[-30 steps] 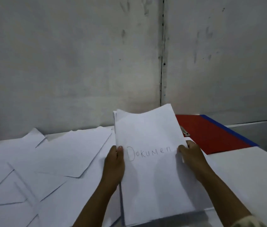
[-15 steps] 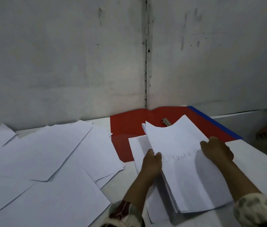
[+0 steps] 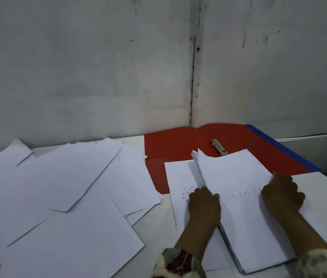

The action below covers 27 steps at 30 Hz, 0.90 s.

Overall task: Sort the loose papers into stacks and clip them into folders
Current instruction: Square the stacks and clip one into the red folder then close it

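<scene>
While both hands press down on the paper, the scene reads like this:

Left hand: the left hand [image 3: 203,203] lies palm down at the left edge of the stack of papers [image 3: 238,197], knuckles up, fingers together and curled over that edge, thumb tip on the top sheet.
Left forearm: runs up from the bottom of the frame, patterned sleeve [image 3: 178,263] at the wrist.
Right hand: the right hand [image 3: 282,194] sits palm down on the stack's right side, fingers bent and close together, index fingertip reaching past the right edge; whether it pinches the sheets or only presses them, I cannot tell.
Stack: lies near the person on the white table [image 3: 323,197], its far corners over the red folder [image 3: 178,145]; handwriting shows on the top sheet between the two hands.
Single sheet: a sheet with a small drawing [image 3: 180,183] lies flat under the stack's left side, partly under the left hand.
Folder: open flat against the wall, metal clip [image 3: 219,147] showing just beyond the stack, a blue folder edge [image 3: 282,149] along its right side.
Loose papers: the loose papers [image 3: 58,197] spread overlapping across the table's left half, apart from both hands.
</scene>
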### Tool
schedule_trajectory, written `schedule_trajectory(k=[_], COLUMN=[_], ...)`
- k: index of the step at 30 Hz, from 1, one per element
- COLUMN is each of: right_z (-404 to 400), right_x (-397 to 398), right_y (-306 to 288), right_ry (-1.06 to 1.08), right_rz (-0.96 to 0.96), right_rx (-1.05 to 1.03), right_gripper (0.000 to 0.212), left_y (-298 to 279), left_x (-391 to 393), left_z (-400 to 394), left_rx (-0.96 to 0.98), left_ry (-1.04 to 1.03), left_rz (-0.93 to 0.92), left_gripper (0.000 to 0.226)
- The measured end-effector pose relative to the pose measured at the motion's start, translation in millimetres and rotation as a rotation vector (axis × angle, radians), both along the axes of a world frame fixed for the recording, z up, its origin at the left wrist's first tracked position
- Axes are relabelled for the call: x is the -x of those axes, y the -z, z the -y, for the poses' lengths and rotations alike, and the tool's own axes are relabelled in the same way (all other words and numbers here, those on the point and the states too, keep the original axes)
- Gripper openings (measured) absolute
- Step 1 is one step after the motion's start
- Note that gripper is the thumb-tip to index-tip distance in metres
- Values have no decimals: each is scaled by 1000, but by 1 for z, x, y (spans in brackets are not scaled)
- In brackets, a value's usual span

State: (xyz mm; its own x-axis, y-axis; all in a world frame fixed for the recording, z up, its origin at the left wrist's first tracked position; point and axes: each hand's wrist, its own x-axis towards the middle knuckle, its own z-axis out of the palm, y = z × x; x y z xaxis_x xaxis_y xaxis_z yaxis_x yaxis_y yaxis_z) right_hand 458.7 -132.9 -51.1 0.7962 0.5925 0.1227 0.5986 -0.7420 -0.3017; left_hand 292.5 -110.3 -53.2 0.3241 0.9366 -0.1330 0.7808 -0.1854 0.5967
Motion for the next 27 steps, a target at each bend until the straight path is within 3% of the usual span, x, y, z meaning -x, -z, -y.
schedule_trajectory(k=[7, 15, 20, 27], right_z=[-3, -10, -17, -24], right_x=[25, 82, 134, 212], right_y=[1, -13, -18, -11], right_ry=[-99, -343, -467, -629], right_rz=[67, 60, 28, -3], right_rx=[48, 17, 20, -60], right_gripper=[44, 43, 46, 40], left_y=[-2, -10, -21, -19], left_x=[7, 23, 62, 170], left_z=[3, -6, -5, -3], left_rx=[-1, 111, -2, -162], left_ry=[-9, -33, -105, -283], left_rz=[-54, 167, 335, 334], left_gripper=[55, 40, 37, 33])
